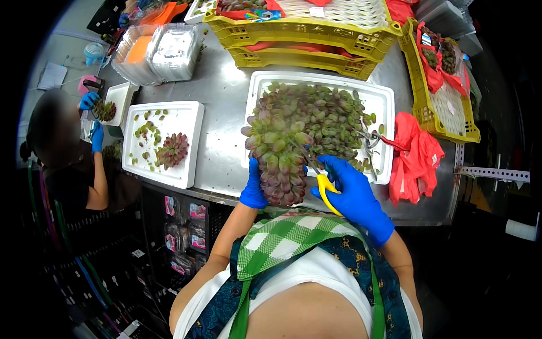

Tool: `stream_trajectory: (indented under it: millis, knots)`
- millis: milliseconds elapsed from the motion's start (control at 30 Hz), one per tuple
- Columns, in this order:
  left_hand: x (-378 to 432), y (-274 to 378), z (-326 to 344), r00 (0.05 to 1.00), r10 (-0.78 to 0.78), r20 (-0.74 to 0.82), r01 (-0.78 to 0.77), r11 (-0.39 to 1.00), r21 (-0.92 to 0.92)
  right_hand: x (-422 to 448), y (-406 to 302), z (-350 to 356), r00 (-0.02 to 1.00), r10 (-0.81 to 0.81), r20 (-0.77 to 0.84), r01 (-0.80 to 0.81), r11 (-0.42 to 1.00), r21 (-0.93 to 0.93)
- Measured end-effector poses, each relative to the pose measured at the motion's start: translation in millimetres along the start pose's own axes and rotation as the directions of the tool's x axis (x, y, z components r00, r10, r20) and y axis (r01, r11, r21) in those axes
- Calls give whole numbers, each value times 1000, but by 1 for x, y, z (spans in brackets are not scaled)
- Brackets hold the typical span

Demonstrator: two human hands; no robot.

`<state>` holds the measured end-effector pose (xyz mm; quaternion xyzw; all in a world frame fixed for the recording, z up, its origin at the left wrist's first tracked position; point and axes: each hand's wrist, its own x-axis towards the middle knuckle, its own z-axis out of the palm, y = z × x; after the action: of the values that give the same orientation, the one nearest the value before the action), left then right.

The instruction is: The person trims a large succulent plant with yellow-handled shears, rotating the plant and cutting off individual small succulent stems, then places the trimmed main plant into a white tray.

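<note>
A large bunch of green-purple elongated grapes (pixel 277 163) hangs over the near edge of a white tray (pixel 387 97). My blue-gloved left hand (pixel 254 186) supports it from the left and behind; some fingers are hidden behind the fruit. In my blue-gloved right hand (pixel 351 186) is a pair of yellow-handled scissors (pixel 325 188), the blades reaching into the bunch's right side. Many loose grapes (pixel 330 114) cover most of the tray behind. At the tray's right side lie metal pruning shears (pixel 370 142) with a red handle.
A red plastic bag (pixel 415 159) lies crumpled right of the tray. Yellow crates (pixel 305 34) are stacked behind; another crate (pixel 440 93) stands right. Left are a second white tray (pixel 197 131) with grapes and clear plastic boxes (pixel 173 53). A co-worker's gloved hand (pixel 97 135) works far left.
</note>
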<state>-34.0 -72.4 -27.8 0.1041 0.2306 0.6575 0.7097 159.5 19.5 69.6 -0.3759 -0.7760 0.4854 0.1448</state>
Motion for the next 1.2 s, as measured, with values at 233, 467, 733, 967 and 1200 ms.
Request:
stream_trajectory:
  millis: [233, 467, 733, 967, 1200]
  knots:
    - [5, -2, 4, 994, -40, -98, 48, 996, 79, 1, 10, -4, 999, -10, -31, 9, 1000, -23]
    - [2, 3, 2, 980, -192, -54, 189, 980, -56, 4, 20, -6, 987, -117, -110, 105, 988, -115]
    - [17, -1, -4, 994, -69, -86, 61, 995, -84, 4, 11, -13, 999, -32, -42, 27, 991, -129]
    - [22, 2, 5, 986, -90, -144, 93, 996, 12, 1, 19, -3, 992, -63, -109, 47, 988, -144]
    - [20, 1, 3, 978, -122, -172, 124, 992, 6, 2, 20, -2, 995, -8, -96, -6, 989, -146]
